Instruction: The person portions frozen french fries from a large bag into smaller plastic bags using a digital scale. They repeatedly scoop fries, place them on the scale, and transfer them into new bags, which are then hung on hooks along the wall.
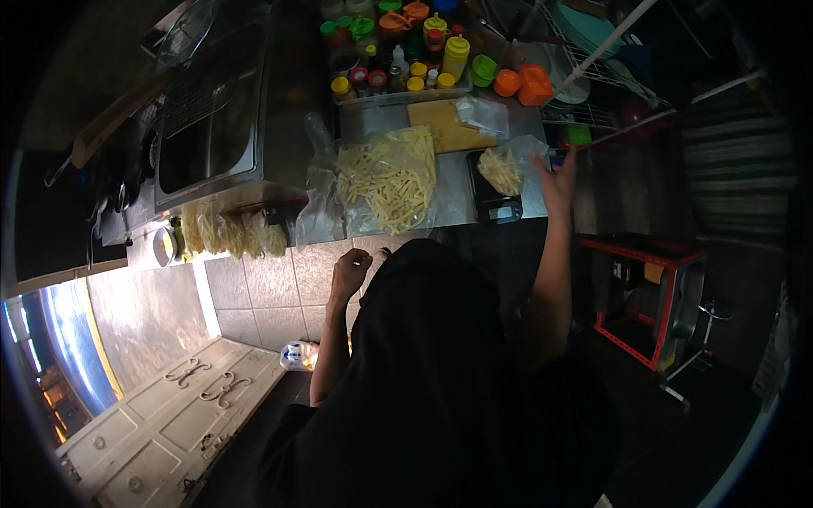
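My left hand (351,270) is low at the near side of the metal counter, its fingers curled; a small pale spot shows at the fingertips, too small to name. My right hand (559,184) is at the counter's right side, thumb and fingers apart, the thumb at the mouth of a clear plastic bag. That bag holds a portion of cut potato fries (500,171) and lies on a black digital kitchen scale (489,206). Left of the scale, a large open clear bag of pale fries (397,181) lies on the counter.
A wooden cutting board (444,130) bears clear plastic bags (484,115). Behind stands a bin of sauce bottles (456,57) and jars. Filled bags (235,235) hang at the left, below a deep fryer (209,140). A wire dish rack (587,114) stands right.
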The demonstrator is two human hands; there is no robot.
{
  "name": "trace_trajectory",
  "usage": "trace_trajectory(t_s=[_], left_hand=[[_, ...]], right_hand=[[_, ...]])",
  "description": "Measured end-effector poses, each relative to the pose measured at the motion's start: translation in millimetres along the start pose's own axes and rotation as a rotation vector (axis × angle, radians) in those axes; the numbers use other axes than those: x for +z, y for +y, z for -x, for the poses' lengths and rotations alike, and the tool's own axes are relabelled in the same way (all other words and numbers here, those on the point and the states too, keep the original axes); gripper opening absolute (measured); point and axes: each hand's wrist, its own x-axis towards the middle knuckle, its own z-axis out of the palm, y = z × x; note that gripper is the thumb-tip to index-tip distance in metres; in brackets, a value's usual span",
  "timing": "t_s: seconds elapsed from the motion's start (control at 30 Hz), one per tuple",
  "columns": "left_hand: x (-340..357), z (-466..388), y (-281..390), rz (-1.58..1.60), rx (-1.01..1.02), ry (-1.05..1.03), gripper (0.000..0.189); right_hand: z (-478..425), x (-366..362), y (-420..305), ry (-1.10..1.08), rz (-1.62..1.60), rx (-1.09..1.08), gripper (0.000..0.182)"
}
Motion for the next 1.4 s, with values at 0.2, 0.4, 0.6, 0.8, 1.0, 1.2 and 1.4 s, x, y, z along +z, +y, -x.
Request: trace_trajectory(t_s=[0.2,0.4,0.6,0.8,1.0,1.2,1.4], left_hand=[[1,-2,7,0.003,0.004,-0.002,0.023],[0,3,14,0.052,0.000,-0.016,0.025],[-5,3,75,0.263,0.103,-0.204,0.033],[10,-1,172,0.950,0.231,-0.524,0.080],[14,6,196,1.610,0.177,-0.561,0.083],[0,11,163,1.741,0.202,-0.491,0.073],[-5,13,145,1.718,0.158,-0.287,0.062]], right_hand=[[-10,11,-23,-0.482,0.265,-0.185,0.063],[4,-4,-59,-0.215,0.033,-0.440,0.022],[26,-31,-109,-0.309,-0.289,-0.157,0.020],[62,-76,-195,-0.532,-0.720,-0.112,0.014],[68,-64,-210,-0.445,-0.978,-0.175,0.062],[110,-15,-169,-0.734,-0.884,-0.184,0.159],[155,30,-160,-1.029,-0.932,0.114,0.062]])
